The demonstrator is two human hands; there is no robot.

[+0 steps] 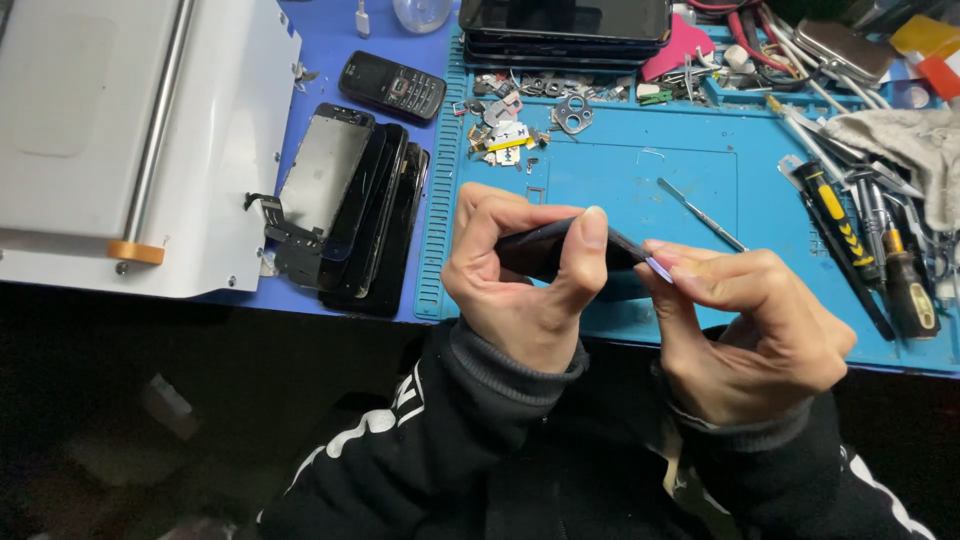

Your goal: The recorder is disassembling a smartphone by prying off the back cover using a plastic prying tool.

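Observation:
My left hand (520,275) grips a dark smartphone (545,245) edge-on, thumb along its top edge, over the front of a blue work mat (640,180). My right hand (750,325) pinches a small pale lilac pick (659,268) and presses it against the phone's right end. Both hands hover just above the mat's near edge. Black sleeves with white stripes cover both arms.
A fanned pile of phone screens (345,205) lies left of the mat, with a black keypad phone (392,87) behind. A white machine (120,130) fills the left. Stacked phones (565,30), small parts (520,115), a metal spudger (700,213), screwdrivers (860,250) and a grey cloth (915,150) crowd the mat.

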